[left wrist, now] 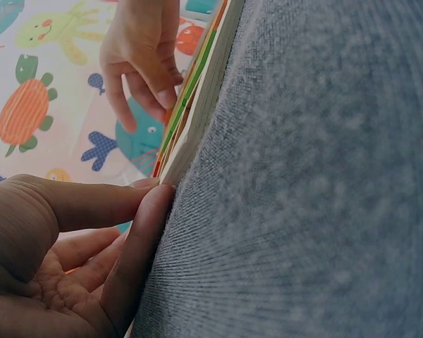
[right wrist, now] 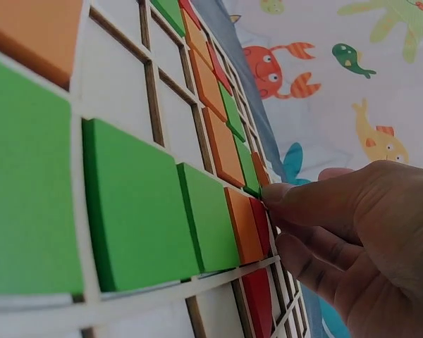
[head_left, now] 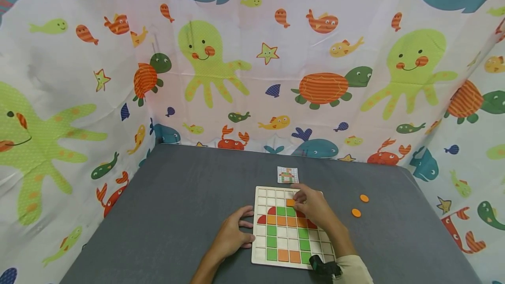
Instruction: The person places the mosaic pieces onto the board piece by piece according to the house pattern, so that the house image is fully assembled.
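A pale wooden grid board (head_left: 260,242) lies on the grey table, its cells partly filled with green, orange and red tiles. My left hand (head_left: 230,235) holds the board's left edge; in the left wrist view, thumb and finger (left wrist: 137,232) meet at its corner. Over the upper right of the board, my right hand (head_left: 313,205) has its thumb against an orange tile (head_left: 290,203) in a cell. The right wrist view shows that thumb (right wrist: 278,193) beside the tile, other fingers bent loosely behind. My right hand covers some red and orange tiles.
A small pattern card (head_left: 287,175) with a coloured grid picture lies just beyond the board. Two round orange pieces (head_left: 356,213) rest on the table to the right. A curtain (head_left: 256,113) printed with sea animals surrounds the table at the back and sides.
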Demonstrator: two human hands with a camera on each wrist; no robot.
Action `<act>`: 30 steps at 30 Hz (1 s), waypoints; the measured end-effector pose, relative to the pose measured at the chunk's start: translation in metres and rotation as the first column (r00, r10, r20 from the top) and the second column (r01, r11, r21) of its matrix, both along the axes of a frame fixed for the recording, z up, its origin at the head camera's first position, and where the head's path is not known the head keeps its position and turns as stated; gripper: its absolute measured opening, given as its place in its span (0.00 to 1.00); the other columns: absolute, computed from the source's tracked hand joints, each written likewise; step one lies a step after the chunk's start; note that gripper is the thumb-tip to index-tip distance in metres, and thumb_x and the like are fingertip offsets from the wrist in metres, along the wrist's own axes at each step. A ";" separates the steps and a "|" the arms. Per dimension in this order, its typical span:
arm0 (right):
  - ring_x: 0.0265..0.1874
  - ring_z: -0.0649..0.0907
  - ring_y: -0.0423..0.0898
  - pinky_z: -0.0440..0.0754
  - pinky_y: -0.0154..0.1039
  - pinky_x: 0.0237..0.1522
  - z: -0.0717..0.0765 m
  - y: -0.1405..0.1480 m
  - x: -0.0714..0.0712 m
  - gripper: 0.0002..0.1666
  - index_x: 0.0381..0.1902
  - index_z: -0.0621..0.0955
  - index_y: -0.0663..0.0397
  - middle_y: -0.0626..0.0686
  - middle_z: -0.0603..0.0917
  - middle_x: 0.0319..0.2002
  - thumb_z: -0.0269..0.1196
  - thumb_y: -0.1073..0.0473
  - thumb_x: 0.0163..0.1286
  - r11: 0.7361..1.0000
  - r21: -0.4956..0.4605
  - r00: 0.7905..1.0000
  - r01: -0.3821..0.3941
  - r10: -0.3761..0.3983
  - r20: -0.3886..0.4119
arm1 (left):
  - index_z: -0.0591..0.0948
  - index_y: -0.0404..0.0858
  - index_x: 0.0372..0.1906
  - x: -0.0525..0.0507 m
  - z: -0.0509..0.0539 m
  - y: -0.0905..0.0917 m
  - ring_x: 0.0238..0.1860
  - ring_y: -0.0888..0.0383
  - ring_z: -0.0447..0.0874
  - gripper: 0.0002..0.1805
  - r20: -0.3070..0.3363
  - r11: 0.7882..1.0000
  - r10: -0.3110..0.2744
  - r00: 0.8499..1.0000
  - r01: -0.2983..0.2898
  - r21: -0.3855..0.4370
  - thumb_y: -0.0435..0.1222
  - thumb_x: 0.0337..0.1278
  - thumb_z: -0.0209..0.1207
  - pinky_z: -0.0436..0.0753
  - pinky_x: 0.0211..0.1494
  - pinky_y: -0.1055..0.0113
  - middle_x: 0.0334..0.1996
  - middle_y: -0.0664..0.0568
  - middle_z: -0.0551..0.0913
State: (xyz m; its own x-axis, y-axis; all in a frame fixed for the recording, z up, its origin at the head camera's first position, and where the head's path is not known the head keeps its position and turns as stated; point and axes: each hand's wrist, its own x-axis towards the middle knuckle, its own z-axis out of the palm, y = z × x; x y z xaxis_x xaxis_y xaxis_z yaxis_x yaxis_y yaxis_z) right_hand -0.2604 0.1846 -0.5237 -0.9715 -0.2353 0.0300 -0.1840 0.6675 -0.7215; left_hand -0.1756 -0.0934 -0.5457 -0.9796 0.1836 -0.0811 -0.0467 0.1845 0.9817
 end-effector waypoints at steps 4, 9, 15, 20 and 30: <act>0.45 0.87 0.48 0.89 0.48 0.50 -0.001 -0.001 0.000 0.35 0.71 0.78 0.54 0.52 0.88 0.45 0.70 0.72 0.68 1.000 0.000 1.000 -0.005 0.005 -0.003 | 0.74 0.36 0.74 0.000 0.000 0.000 0.54 0.49 0.85 0.45 -0.003 1.000 -0.001 1.000 0.001 0.004 0.16 0.46 0.71 0.92 0.30 0.59 0.68 0.40 0.79; 0.46 0.87 0.49 0.90 0.49 0.50 -0.001 -0.003 0.002 0.36 0.71 0.78 0.54 0.52 0.88 0.45 0.71 0.73 0.67 1.000 -0.008 1.000 -0.004 0.004 -0.005 | 0.74 0.36 0.74 -0.001 0.000 0.000 0.55 0.48 0.84 0.45 -0.003 1.000 -0.001 1.000 0.001 -0.011 0.17 0.45 0.71 0.92 0.30 0.59 0.68 0.41 0.79; 0.46 0.88 0.49 0.90 0.49 0.50 -0.001 -0.001 0.003 0.34 0.71 0.79 0.52 0.51 0.89 0.45 0.71 0.71 0.68 1.000 -0.015 1.000 -0.005 0.004 -0.018 | 0.74 0.36 0.74 -0.001 -0.001 0.000 0.55 0.47 0.84 0.44 -0.002 1.000 0.000 1.000 0.000 -0.019 0.17 0.45 0.71 0.92 0.30 0.58 0.68 0.41 0.79; 0.47 0.88 0.49 0.89 0.43 0.44 0.000 0.003 0.006 0.33 0.71 0.79 0.49 0.52 0.88 0.47 0.71 0.69 0.69 0.999 -0.036 1.000 0.017 -0.018 -0.011 | 0.74 0.36 0.74 -0.001 0.000 0.000 0.55 0.47 0.84 0.44 0.006 1.000 0.001 1.000 0.000 -0.018 0.16 0.45 0.71 0.92 0.30 0.58 0.68 0.41 0.79; 0.49 0.88 0.53 0.87 0.44 0.44 0.005 0.018 0.014 0.32 0.71 0.79 0.50 0.56 0.88 0.51 0.72 0.66 0.70 0.996 -0.074 0.995 0.041 -0.047 -0.089 | 0.74 0.36 0.74 -0.001 -0.001 0.000 0.55 0.47 0.84 0.45 0.008 1.000 -0.001 1.000 0.001 -0.014 0.16 0.46 0.71 0.92 0.31 0.58 0.68 0.41 0.79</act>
